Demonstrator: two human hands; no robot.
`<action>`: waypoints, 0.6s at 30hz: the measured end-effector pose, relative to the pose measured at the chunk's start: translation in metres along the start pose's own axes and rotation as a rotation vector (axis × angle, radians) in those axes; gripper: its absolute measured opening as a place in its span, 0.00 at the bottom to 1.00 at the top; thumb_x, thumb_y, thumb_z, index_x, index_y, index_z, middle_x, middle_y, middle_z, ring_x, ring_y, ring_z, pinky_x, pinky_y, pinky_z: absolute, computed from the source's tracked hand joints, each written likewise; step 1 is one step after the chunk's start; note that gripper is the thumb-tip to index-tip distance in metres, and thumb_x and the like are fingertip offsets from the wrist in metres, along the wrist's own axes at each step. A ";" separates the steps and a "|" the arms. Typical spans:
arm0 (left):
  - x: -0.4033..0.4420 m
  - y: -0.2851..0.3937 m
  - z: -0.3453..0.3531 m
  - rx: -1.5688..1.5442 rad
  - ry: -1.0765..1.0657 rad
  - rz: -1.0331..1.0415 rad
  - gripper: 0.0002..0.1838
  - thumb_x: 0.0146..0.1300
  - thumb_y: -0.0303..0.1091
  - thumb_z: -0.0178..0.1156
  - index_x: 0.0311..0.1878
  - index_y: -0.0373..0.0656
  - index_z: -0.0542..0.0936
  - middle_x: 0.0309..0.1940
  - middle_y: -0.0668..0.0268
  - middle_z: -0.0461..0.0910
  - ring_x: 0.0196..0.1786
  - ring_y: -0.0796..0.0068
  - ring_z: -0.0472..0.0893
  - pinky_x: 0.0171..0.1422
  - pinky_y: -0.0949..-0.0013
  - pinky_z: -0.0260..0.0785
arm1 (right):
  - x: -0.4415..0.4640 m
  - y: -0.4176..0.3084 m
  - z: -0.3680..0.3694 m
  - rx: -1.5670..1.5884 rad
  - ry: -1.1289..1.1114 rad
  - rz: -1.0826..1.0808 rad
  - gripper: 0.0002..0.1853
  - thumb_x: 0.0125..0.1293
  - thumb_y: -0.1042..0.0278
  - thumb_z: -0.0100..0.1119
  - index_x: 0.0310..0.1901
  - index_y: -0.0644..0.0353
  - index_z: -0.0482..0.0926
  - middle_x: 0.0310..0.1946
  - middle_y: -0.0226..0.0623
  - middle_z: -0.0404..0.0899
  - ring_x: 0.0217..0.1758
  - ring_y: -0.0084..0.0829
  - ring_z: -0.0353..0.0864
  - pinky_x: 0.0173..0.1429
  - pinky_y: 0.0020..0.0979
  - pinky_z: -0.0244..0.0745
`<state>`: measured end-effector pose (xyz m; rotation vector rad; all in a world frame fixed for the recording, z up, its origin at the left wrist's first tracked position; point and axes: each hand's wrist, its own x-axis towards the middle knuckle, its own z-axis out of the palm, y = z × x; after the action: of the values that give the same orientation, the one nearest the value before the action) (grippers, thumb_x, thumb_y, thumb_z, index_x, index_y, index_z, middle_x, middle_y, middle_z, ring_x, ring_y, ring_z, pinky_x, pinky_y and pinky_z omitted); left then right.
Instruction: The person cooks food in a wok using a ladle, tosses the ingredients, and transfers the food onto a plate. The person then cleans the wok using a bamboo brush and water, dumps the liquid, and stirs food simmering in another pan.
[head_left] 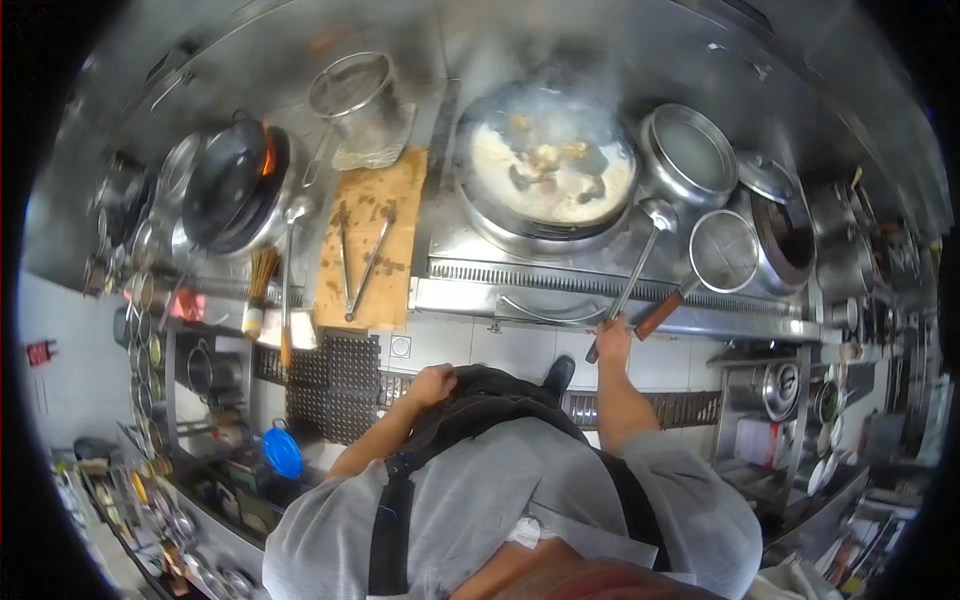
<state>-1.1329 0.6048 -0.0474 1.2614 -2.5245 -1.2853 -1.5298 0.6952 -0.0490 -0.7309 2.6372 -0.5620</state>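
My right hand [613, 340] is wrapped round the handle of a long metal ladle [637, 268]. The ladle's bowl rests on the stove top, between the big wok and a round metal pot. White, milky liquid with yellowish-brown pieces steams in the large wok [490, 222] ahead of me. Close beside my right hand lies a strainer [724, 251] with a wooden handle. My left hand [435, 383] is closed in a loose fist at my waist, near the dark apron [490, 395], and no object shows in it.
Tongs [370, 262] lie on a stained cardboard sheet [392, 310], left of the wok. Behind them stands a metal strainer pot [355, 100]. Flame shows by a tilted black wok [225, 190] further left. A bamboo brush [260, 280] and second ladle [288, 265] lie nearby.
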 end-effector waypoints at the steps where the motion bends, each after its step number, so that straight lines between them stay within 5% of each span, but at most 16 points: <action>1: -0.003 -0.020 0.003 -0.019 0.019 -0.008 0.11 0.56 0.34 0.58 0.42 0.43 0.79 0.34 0.52 0.82 0.40 0.49 0.81 0.47 0.54 0.74 | -0.005 0.002 0.007 0.021 0.008 -0.044 0.34 0.56 0.70 0.59 0.64 0.66 0.59 0.43 0.61 0.78 0.49 0.57 0.78 0.53 0.49 0.73; 3: -0.006 -0.058 0.012 0.072 0.044 -0.167 0.13 0.56 0.37 0.59 0.42 0.42 0.81 0.35 0.51 0.83 0.42 0.50 0.82 0.49 0.56 0.74 | 0.004 0.019 0.028 0.070 0.055 -0.062 0.30 0.56 0.70 0.59 0.61 0.62 0.62 0.42 0.58 0.79 0.48 0.58 0.77 0.53 0.49 0.73; 5: -0.014 -0.082 0.008 0.064 0.058 -0.205 0.12 0.57 0.38 0.58 0.41 0.43 0.81 0.35 0.51 0.82 0.43 0.49 0.81 0.49 0.54 0.74 | 0.014 0.035 0.038 0.249 0.330 -0.104 0.27 0.56 0.70 0.58 0.59 0.60 0.63 0.41 0.55 0.79 0.49 0.60 0.76 0.53 0.50 0.71; 6: -0.019 -0.096 0.001 0.076 0.066 -0.243 0.12 0.57 0.38 0.57 0.40 0.43 0.81 0.34 0.50 0.82 0.43 0.47 0.81 0.49 0.53 0.74 | 0.028 0.037 0.031 0.040 0.370 0.007 0.24 0.57 0.70 0.57 0.57 0.60 0.66 0.31 0.50 0.79 0.35 0.51 0.81 0.38 0.47 0.76; 7: -0.021 -0.108 -0.006 0.088 0.050 -0.225 0.12 0.57 0.38 0.57 0.40 0.43 0.81 0.34 0.50 0.82 0.43 0.47 0.81 0.49 0.53 0.74 | 0.030 0.027 0.022 0.044 0.382 0.031 0.24 0.57 0.70 0.57 0.57 0.60 0.66 0.31 0.50 0.79 0.35 0.51 0.81 0.38 0.47 0.76; 9: -0.035 -0.131 -0.006 0.130 0.088 -0.495 0.12 0.57 0.37 0.56 0.39 0.41 0.82 0.35 0.50 0.83 0.44 0.51 0.82 0.50 0.56 0.75 | 0.005 0.001 -0.038 0.562 0.102 0.208 0.24 0.59 0.67 0.55 0.57 0.63 0.65 0.21 0.47 0.75 0.17 0.40 0.77 0.22 0.39 0.73; 10: -0.045 -0.152 0.000 0.282 0.023 -0.470 0.13 0.57 0.37 0.55 0.37 0.40 0.83 0.35 0.51 0.83 0.44 0.54 0.83 0.49 0.56 0.75 | -0.020 -0.023 -0.058 0.639 0.134 0.188 0.23 0.60 0.69 0.55 0.57 0.64 0.66 0.16 0.38 0.70 0.10 0.28 0.68 0.13 0.31 0.64; 14: -0.088 -0.269 0.073 0.724 -0.148 -0.332 0.14 0.56 0.38 0.53 0.32 0.39 0.84 0.30 0.54 0.84 0.40 0.62 0.85 0.48 0.58 0.76 | -0.046 -0.032 -0.091 0.783 0.066 -0.007 0.30 0.61 0.72 0.58 0.64 0.63 0.62 0.17 0.36 0.70 0.12 0.26 0.69 0.14 0.30 0.65; 16: -0.102 -0.264 0.077 0.310 -0.543 -0.755 0.14 0.55 0.39 0.53 0.30 0.41 0.85 0.26 0.56 0.84 0.36 0.62 0.86 0.46 0.58 0.77 | -0.030 -0.028 -0.113 0.688 0.040 -0.116 0.29 0.60 0.73 0.57 0.64 0.66 0.64 0.19 0.37 0.72 0.12 0.26 0.71 0.15 0.30 0.66; 18: -0.098 -0.262 0.079 0.232 -0.551 -0.823 0.14 0.54 0.39 0.53 0.30 0.41 0.85 0.25 0.57 0.84 0.35 0.62 0.86 0.46 0.59 0.77 | -0.019 -0.047 -0.147 0.563 -0.009 -0.190 0.27 0.59 0.74 0.56 0.62 0.68 0.67 0.19 0.39 0.75 0.14 0.28 0.74 0.16 0.31 0.67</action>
<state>-0.9274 0.6382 -0.2509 2.4745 -2.6183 -1.6823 -1.5573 0.7092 0.1036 -0.7913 2.2344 -1.2769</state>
